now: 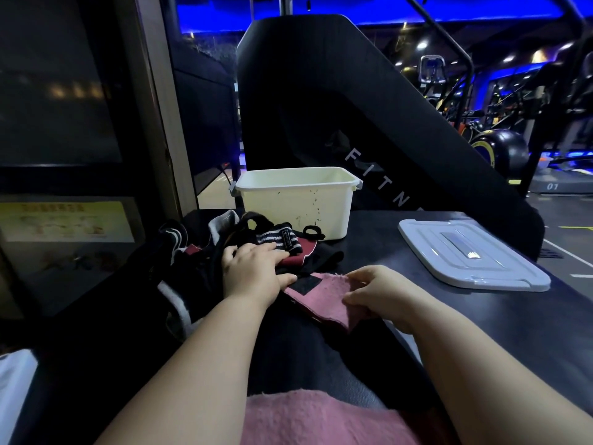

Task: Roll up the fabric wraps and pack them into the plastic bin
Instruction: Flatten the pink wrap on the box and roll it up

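Risk, pink wrap [324, 297]: loose or skewed roll, likely from starting with only one end held and the other lying free.
Risk, hook patch [306, 282]: snagging on neighbouring fabric, being right against the dark pile; could drag other wraps along on lifting.
Risk, pile of wraps [192, 268]: tangled loops and straps, heaped at the left counter edge; could slide off if pulled carelessly.
Risk, plastic bin [288, 207]: probably light, standing far back on the counter [417, 316]; might shift under a hard push while packing.
Pink cloth at bottom edge [321, 419]: nearest of all; cannot tell whether part of the same strip.
Right hand [382, 293]: curled, pinching the pink wrap's right end, raising that end slightly.
Pink wrap, position: spread between both hands, unrolled, patch end toward the left thumb.
Left hand [253, 274]: fingers nearly straight, pressing flat on a dark red wrap [293, 261] in the pile; thumb touching the pink wrap beside the patch.
Striped wrap [282, 240]: just beyond the left fingertips, on top of the pile.
Bin, position: behind the pile, open, well beyond both hands; contents not visible.
Lid [471, 255]: flat on the counter, far right, apart from the bin.
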